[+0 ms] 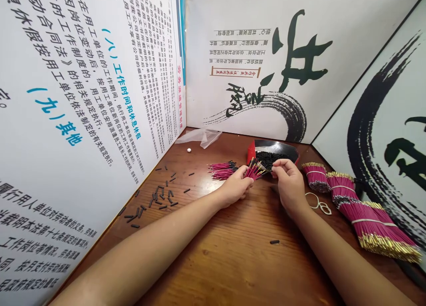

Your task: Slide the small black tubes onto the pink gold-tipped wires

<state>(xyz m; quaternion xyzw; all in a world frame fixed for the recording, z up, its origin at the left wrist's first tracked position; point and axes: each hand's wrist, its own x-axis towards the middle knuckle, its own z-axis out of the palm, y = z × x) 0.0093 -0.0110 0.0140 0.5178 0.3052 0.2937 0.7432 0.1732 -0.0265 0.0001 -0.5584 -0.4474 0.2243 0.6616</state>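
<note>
My left hand (pixel 237 187) is closed round a fanned bunch of thin pink brushes (pixel 253 170) with gold and dark ends. Just beyond its knuckles lies a loose pile of similar pink brushes (pixel 221 170), several with black sleeves on their ends. My right hand (pixel 288 182) is raised beside the bunch, thumb and fingers pinched together. Whatever lies between those fingertips is too small to make out. Behind both hands stands a red and black box (pixel 252 150) holding many short black tubes (pixel 271 158).
Short black tubes (pixel 161 196) lie scattered on the wooden table (pixel 213 257), with a lone tube (pixel 274 241) nearer me. Rubber-banded pink bundles (pixel 369 221) line the right side beside loose rubber bands (pixel 321 205). A clear plastic bag (pixel 203 137) lies at the back. Printed panels (pixel 233 40) enclose the table.
</note>
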